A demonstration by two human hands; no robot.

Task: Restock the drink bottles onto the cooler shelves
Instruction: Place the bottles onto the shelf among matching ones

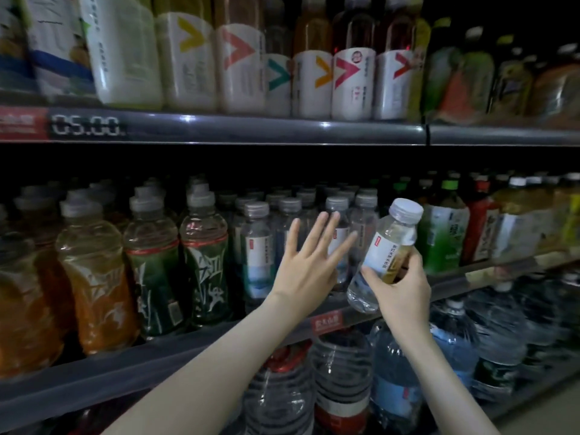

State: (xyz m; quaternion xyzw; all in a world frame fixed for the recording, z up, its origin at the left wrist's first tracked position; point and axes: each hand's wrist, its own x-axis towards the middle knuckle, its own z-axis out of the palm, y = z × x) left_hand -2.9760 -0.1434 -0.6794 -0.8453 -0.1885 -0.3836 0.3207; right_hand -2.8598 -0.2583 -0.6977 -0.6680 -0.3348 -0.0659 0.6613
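Held bottle: I see the held bottle (386,255), clear with a white cap and pale label, tilted cap-up to the right, out in front of the middle shelf (489,271) and not yet on it.
Right hand: my right hand (398,287) wraps the lower body of the bottle, thumb across the label.
Left hand: my left hand (309,262) is flat with fingers spread wide, holding nothing, in front of the water bottles (257,246). I cannot tell whether it touches them.
Likely slot: I judge it belongs with those matching bottles, just beside the green bottle (442,240).
Risk, knock-over: the row is packed cap to cap, so a tilted entry could push a front bottle back or sideways into its neighbours.
Risk, rail: the front rail (188,350) is raised, so a low base may catch on it and tip the bottle outward, down towards the large jugs (342,372).
Risk, grip: holding low on a thin clear body may let it twist.
Edges: the upper shelf (251,130) caps the headroom.
Open room: plenty of space above the caps, and none I can see between front bottles.
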